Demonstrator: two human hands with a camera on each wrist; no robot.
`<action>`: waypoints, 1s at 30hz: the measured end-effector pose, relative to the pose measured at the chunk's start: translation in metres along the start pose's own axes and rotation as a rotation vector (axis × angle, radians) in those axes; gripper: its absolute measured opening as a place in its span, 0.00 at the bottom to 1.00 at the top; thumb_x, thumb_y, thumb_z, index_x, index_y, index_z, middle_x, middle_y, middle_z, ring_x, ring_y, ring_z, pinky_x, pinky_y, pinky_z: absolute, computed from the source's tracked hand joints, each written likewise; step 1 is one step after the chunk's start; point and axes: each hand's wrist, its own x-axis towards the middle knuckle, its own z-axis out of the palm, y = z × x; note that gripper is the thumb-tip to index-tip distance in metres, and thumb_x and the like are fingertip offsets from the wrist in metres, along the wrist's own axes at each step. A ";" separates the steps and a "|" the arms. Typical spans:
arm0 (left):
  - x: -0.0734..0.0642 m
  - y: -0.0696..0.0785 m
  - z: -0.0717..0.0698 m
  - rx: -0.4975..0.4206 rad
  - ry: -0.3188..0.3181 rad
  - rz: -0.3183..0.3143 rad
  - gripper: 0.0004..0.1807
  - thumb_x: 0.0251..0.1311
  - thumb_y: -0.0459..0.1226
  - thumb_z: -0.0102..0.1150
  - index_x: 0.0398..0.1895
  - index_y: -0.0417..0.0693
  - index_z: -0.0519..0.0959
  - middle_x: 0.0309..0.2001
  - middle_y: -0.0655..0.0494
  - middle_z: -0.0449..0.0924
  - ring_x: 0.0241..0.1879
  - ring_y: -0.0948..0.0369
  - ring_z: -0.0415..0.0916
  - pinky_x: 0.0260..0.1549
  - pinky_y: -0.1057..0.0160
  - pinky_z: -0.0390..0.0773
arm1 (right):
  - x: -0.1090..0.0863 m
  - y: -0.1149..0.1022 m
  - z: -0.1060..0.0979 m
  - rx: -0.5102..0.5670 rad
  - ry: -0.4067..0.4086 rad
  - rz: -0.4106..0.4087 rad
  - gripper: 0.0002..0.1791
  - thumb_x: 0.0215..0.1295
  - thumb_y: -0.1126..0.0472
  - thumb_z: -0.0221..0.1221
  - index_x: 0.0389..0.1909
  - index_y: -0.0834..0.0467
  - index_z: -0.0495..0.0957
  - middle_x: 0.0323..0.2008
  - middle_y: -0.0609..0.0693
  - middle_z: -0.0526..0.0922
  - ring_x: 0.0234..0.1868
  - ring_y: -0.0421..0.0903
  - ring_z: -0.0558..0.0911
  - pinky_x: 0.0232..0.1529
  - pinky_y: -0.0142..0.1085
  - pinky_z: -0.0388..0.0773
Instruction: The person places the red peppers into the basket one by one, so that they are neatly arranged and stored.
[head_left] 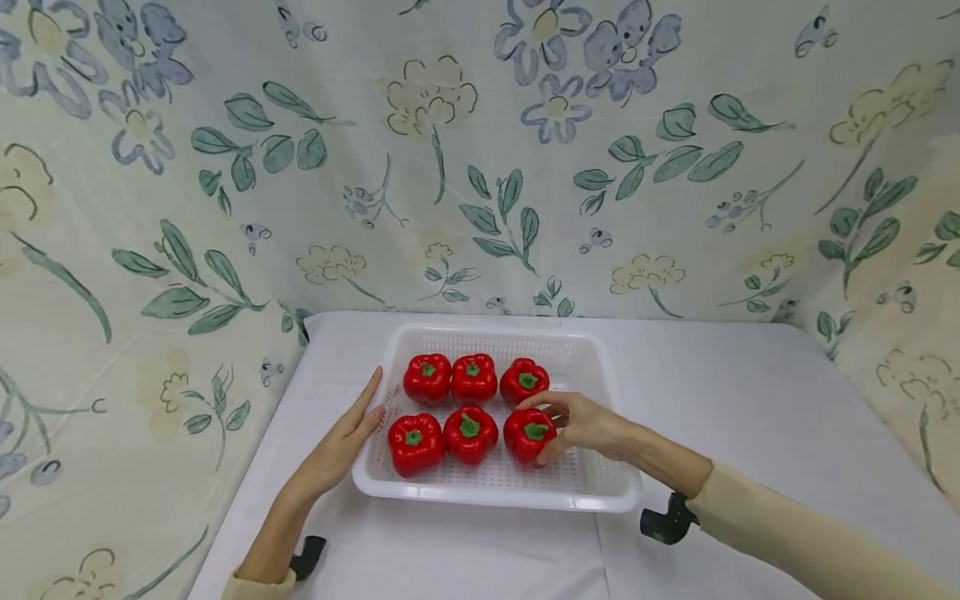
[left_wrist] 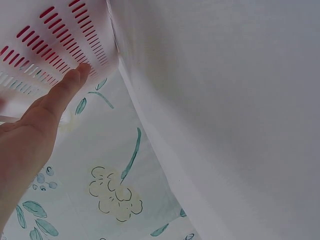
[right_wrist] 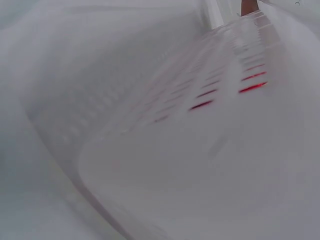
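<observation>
Several red bell peppers stand in two rows inside a white plastic basket [head_left: 498,498], their green stems facing up. My right hand [head_left: 588,425] reaches over the basket's right side and grips the front-right bell pepper [head_left: 523,437], thumb near me and fingers on its far side. Just behind that one sits another bell pepper [head_left: 522,382]. At the basket's left side my left hand [head_left: 341,446] lies with straight fingers along the outer wall. The left wrist view shows those fingers [left_wrist: 67,90] against the slotted wall [left_wrist: 55,30]. The right wrist view shows mostly blurred basket wall [right_wrist: 200,160].
A white cloth covers the table [head_left: 720,400] under the basket. Behind and on both sides hangs a floral curtain [head_left: 480,167]. The bell peppers stand mostly toward the basket's left and middle. Dark wrist devices [head_left: 666,521] show at both sleeves.
</observation>
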 end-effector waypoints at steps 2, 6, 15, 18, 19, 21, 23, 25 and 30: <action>-0.001 -0.001 0.000 -0.003 -0.001 -0.001 0.35 0.82 0.44 0.39 0.86 0.64 0.42 0.85 0.46 0.43 0.80 0.35 0.48 0.66 0.35 0.71 | 0.000 0.000 0.000 -0.012 -0.001 -0.010 0.39 0.47 0.69 0.77 0.65 0.53 0.78 0.61 0.59 0.80 0.58 0.55 0.78 0.52 0.49 0.89; -0.001 -0.003 0.000 -0.008 0.000 -0.001 0.35 0.82 0.44 0.40 0.86 0.64 0.42 0.85 0.46 0.43 0.80 0.35 0.49 0.65 0.35 0.71 | -0.001 0.001 0.001 -0.054 -0.004 -0.045 0.40 0.47 0.68 0.78 0.65 0.54 0.78 0.64 0.61 0.79 0.60 0.56 0.78 0.52 0.49 0.89; 0.002 -0.004 -0.001 -0.005 -0.003 0.003 0.35 0.82 0.45 0.39 0.85 0.65 0.41 0.85 0.47 0.42 0.81 0.35 0.48 0.66 0.34 0.70 | -0.011 -0.005 -0.001 -0.234 0.024 -0.172 0.42 0.48 0.65 0.78 0.68 0.56 0.75 0.66 0.60 0.78 0.66 0.63 0.76 0.58 0.60 0.84; 0.003 -0.003 0.001 -0.006 -0.007 0.001 0.35 0.82 0.45 0.40 0.85 0.66 0.42 0.85 0.48 0.42 0.81 0.35 0.48 0.65 0.35 0.71 | -0.021 -0.011 -0.005 -0.310 0.052 -0.186 0.43 0.49 0.63 0.79 0.69 0.56 0.75 0.67 0.60 0.77 0.67 0.64 0.75 0.61 0.65 0.80; 0.003 -0.003 0.001 -0.004 -0.007 -0.003 0.35 0.82 0.45 0.40 0.85 0.66 0.42 0.85 0.48 0.42 0.81 0.36 0.48 0.65 0.35 0.72 | -0.025 -0.013 -0.007 -0.329 0.063 -0.190 0.42 0.49 0.62 0.79 0.68 0.56 0.75 0.68 0.60 0.77 0.67 0.64 0.75 0.61 0.65 0.80; 0.003 -0.003 0.001 -0.001 -0.005 -0.010 0.35 0.82 0.45 0.41 0.85 0.66 0.42 0.85 0.49 0.43 0.81 0.36 0.49 0.64 0.36 0.73 | -0.034 -0.017 -0.011 -0.352 0.086 -0.198 0.41 0.50 0.60 0.79 0.67 0.57 0.75 0.67 0.61 0.77 0.66 0.65 0.75 0.62 0.64 0.80; 0.002 -0.002 0.001 0.007 -0.003 -0.011 0.35 0.82 0.45 0.41 0.85 0.65 0.42 0.85 0.48 0.43 0.80 0.36 0.50 0.64 0.36 0.74 | -0.044 -0.019 -0.017 -0.368 0.120 -0.210 0.39 0.53 0.57 0.78 0.67 0.56 0.75 0.66 0.60 0.78 0.66 0.64 0.77 0.64 0.63 0.79; 0.001 -0.002 0.000 0.026 -0.001 -0.012 0.35 0.82 0.45 0.41 0.85 0.65 0.42 0.85 0.48 0.44 0.80 0.36 0.52 0.62 0.37 0.77 | -0.056 -0.020 -0.026 -0.376 0.162 -0.219 0.37 0.56 0.54 0.76 0.67 0.55 0.75 0.66 0.59 0.78 0.65 0.63 0.78 0.64 0.61 0.79; -0.003 0.000 -0.012 0.119 0.063 -0.005 0.35 0.82 0.49 0.40 0.85 0.66 0.43 0.83 0.41 0.52 0.78 0.34 0.57 0.61 0.34 0.76 | -0.086 -0.014 -0.051 -0.465 0.329 -0.243 0.31 0.69 0.48 0.66 0.69 0.55 0.73 0.68 0.60 0.76 0.66 0.64 0.77 0.62 0.65 0.79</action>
